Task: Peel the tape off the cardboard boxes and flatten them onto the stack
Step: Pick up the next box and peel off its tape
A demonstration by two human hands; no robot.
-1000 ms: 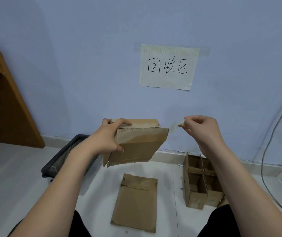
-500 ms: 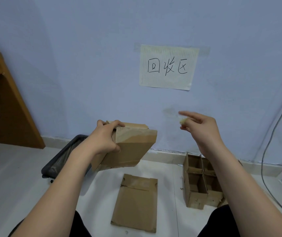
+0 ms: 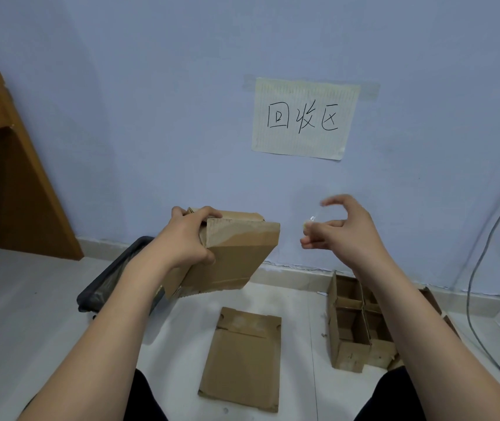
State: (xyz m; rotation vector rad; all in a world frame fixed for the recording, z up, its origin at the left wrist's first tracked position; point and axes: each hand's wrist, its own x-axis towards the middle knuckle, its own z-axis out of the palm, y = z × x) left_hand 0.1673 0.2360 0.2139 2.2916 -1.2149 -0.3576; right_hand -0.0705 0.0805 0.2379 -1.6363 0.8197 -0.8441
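left hand (image 3: pixel 183 238): I gripped the cardboard box (image 3: pixel 230 256) at its top corner, held tilted in the air.
right hand (image 3: pixel 341 230): fingers loosely curled, a small clear bit of tape (image 3: pixel 311 221) at my fingertips; pinched or just stuck, couldn't tell.
floor: flattened cardboard (image 3: pixel 242 360) lay below the box; divider box (image 3: pixel 358 329) to its right.

A single wide-angle head-worn view looks forward and down from the person's own standpoint, close to the hands, facing the blue wall (image 3: pixel 151 117) with its paper sign (image 3: pixel 303 117) and taking in the floor (image 3: pixel 30 299) below.
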